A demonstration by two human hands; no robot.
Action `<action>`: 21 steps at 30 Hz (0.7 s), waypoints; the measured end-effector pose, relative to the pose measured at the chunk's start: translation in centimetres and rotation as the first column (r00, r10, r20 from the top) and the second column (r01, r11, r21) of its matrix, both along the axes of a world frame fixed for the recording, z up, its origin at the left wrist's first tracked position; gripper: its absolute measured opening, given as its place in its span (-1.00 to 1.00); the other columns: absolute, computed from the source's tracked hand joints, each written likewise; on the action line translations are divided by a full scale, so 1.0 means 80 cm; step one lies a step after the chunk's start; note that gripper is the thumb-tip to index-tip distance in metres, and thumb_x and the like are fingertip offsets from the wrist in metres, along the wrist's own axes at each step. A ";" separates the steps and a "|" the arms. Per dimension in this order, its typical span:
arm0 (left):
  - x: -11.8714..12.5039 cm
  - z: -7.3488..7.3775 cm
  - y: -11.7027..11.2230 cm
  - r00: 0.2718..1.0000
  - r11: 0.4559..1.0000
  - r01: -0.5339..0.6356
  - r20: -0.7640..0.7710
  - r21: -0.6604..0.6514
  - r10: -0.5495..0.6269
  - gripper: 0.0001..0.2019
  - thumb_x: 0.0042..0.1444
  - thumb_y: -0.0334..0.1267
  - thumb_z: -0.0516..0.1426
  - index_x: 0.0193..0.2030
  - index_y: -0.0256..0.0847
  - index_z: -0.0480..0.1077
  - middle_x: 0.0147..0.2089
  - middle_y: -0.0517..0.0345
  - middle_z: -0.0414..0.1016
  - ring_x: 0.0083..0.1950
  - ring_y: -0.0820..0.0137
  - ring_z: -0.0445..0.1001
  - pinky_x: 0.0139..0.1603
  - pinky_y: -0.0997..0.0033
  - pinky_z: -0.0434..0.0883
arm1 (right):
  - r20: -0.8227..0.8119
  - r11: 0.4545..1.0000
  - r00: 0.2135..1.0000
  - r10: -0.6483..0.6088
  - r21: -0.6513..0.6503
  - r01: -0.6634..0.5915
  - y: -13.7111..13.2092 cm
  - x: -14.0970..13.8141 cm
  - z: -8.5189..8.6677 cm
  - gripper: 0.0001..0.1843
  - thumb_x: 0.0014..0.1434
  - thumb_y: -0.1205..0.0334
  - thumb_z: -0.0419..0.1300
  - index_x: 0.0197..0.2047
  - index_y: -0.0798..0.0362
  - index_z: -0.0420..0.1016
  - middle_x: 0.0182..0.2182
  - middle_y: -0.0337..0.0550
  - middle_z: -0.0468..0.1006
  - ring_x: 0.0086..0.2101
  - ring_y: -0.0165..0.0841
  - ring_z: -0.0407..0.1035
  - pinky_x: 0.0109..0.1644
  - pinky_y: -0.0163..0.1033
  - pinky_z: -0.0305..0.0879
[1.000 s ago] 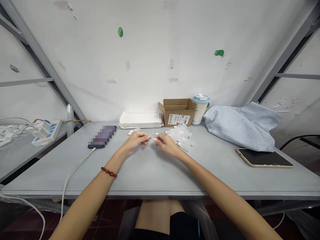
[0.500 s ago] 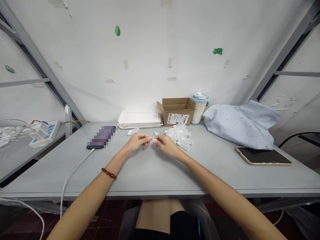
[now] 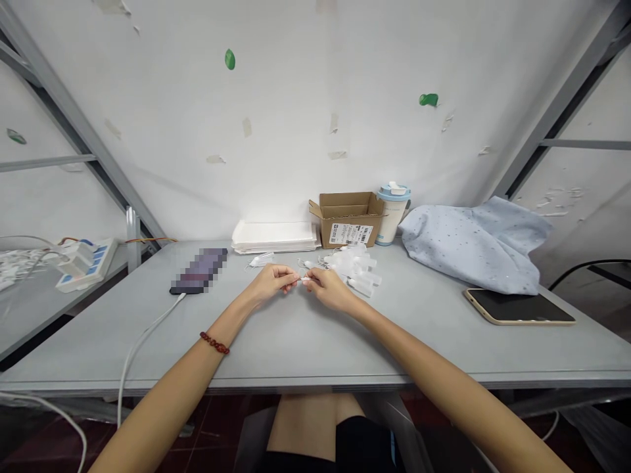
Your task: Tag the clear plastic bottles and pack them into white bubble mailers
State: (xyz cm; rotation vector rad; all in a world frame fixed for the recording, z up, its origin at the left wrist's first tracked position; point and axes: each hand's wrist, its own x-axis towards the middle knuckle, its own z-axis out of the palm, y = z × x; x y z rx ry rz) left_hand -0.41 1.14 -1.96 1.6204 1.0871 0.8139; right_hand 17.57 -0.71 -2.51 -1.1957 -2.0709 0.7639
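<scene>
My left hand (image 3: 270, 281) and my right hand (image 3: 329, 288) meet over the middle of the grey table (image 3: 305, 335). Both are closed in a pinch on one small clear plastic piece (image 3: 300, 280) held between their fingertips. It is too small to name more exactly. Just behind my right hand lies a heap of small clear plastic bottles (image 3: 357, 267). One more clear piece (image 3: 259, 260) lies on the table behind my left hand. A red bead bracelet (image 3: 214, 343) is on my left wrist.
A phone (image 3: 199, 270) on a white cable (image 3: 140, 345) lies at the left. White trays (image 3: 276, 236), an open cardboard box (image 3: 348, 219) and a lidded cup (image 3: 393, 212) stand at the back. A blue cloth (image 3: 473, 244) and a tablet (image 3: 518, 307) are on the right. A power strip (image 3: 81, 263) sits far left.
My two hands have drawn a little closer together, so their fingertips now meet on the small clear piece. The view has shifted slightly.
</scene>
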 end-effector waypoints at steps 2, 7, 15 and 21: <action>0.001 0.002 -0.002 1.000 1.000 -0.001 -0.005 -0.006 0.001 -0.66 -0.14 -0.01 0.24 -0.50 -0.31 0.42 -0.53 0.16 0.36 -0.53 0.51 0.25 -0.45 0.43 0.24 | 0.003 1.000 1.000 0.001 0.001 -0.001 0.000 0.000 0.000 -0.83 0.20 0.35 0.05 -0.44 0.09 0.32 -0.52 -0.27 0.44 -0.50 -0.48 0.20 -0.33 -0.33 0.06; 0.002 0.006 -0.005 1.000 1.000 0.012 -0.028 -0.013 -0.012 -0.68 -0.13 -0.02 0.23 -0.49 -0.31 0.43 -0.56 0.19 0.35 -0.53 0.51 0.25 -0.45 0.44 0.24 | 0.016 1.000 1.000 0.001 -0.019 -0.001 -0.001 0.000 0.000 -0.83 0.20 0.35 0.05 -0.43 0.10 0.32 -0.52 -0.27 0.43 -0.50 -0.48 0.19 -0.34 -0.33 0.05; -0.005 0.004 0.001 0.998 0.997 0.061 0.013 -0.041 -0.060 -0.66 -0.08 0.00 0.22 -0.48 -0.31 0.44 -0.50 0.14 0.40 -0.50 0.50 0.28 -0.46 0.44 0.25 | -0.030 1.000 0.999 0.011 -0.018 -0.011 0.001 -0.002 -0.002 -0.84 0.21 0.33 0.04 -0.42 0.10 0.31 -0.52 -0.27 0.43 -0.50 -0.48 0.21 -0.34 -0.34 0.06; -0.011 0.012 0.003 0.995 0.995 -0.051 0.080 -0.089 0.058 -0.64 -0.02 0.02 0.19 -0.40 -0.32 0.47 -0.40 0.10 0.43 -0.46 0.50 0.30 -0.39 0.42 0.29 | -0.079 1.000 0.997 0.010 0.010 -0.009 0.000 -0.007 0.002 -0.81 0.22 0.30 0.02 -0.43 0.09 0.31 -0.53 -0.29 0.40 -0.51 -0.49 0.20 -0.32 -0.34 0.07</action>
